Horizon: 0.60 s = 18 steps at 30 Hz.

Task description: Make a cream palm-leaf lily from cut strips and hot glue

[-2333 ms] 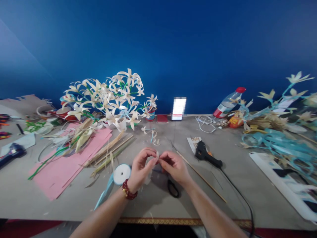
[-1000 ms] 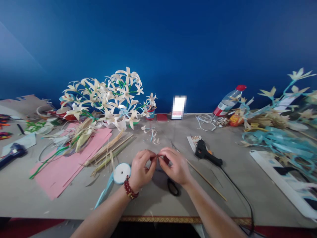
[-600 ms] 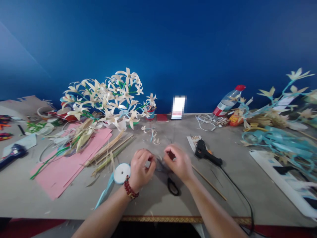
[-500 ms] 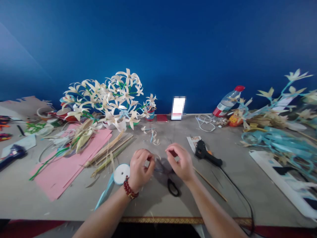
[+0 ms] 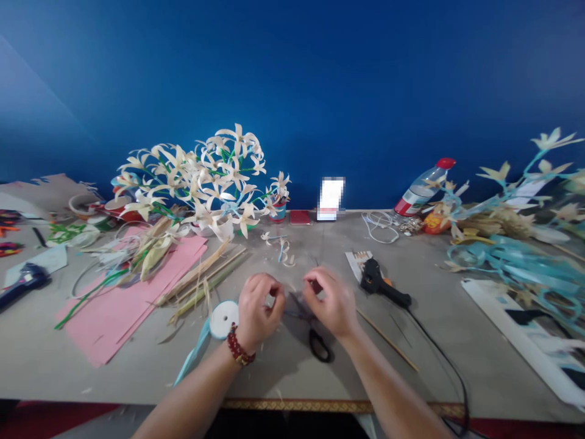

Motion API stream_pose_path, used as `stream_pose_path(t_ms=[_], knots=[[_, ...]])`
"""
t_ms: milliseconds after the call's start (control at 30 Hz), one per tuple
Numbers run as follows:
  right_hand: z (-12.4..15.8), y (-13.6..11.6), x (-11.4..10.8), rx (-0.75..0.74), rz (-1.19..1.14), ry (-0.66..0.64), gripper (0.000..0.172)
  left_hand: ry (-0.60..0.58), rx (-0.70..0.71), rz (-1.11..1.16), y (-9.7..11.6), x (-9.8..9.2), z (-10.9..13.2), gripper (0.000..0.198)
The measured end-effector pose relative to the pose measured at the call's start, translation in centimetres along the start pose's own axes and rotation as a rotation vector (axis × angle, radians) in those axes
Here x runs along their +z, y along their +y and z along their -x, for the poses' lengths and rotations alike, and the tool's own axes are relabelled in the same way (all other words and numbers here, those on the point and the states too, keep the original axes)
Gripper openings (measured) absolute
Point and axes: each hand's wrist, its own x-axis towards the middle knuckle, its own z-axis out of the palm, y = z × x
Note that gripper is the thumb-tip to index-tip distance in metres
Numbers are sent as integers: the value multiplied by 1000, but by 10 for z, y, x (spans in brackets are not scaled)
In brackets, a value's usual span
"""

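My left hand [image 5: 259, 306], with a dark red bead bracelet [image 5: 239, 346] at its wrist, is held above the table with thumb and forefinger pinched together. My right hand [image 5: 329, 301] faces it across a small gap, its thumb and fingertips also drawn together. Anything in either pinch is too thin or blurred to make out. Between and below the hands lies a pair of scissors [image 5: 320, 346] with black handles. A roll of light blue ribbon [image 5: 223, 319] sits just left of my left wrist.
White flowers [image 5: 214, 177] stand at the back left behind pink paper [image 5: 119, 305] and dried husk strips [image 5: 205, 286]. On the right are a black glue gun [image 5: 384, 285] with its cord, a thin stick [image 5: 388, 340], a power strip [image 5: 516, 341] and a tilted bottle [image 5: 420, 189].
My right thumb and fingertips have come closer together, and that hand has shifted slightly left. My left hand has barely moved.
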Motion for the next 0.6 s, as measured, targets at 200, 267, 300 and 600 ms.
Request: stream_pose_path(t_ms=[200,267,300,600], knots=[[-1,-1,-2,-5,-218,-32,20,-20,-195,210,0,-1,-4,11],[-1,-4,-2,-21,-339,-107,27,-89,-376,473,-1,1,-5,11],[-1,-5,-2,-14,-406,-142,29,-139,-484,648,-1,2,-6,11],[-1,-9,0,362,-928,-384,13,-597,-1000,1499,-8,6,-6,10]])
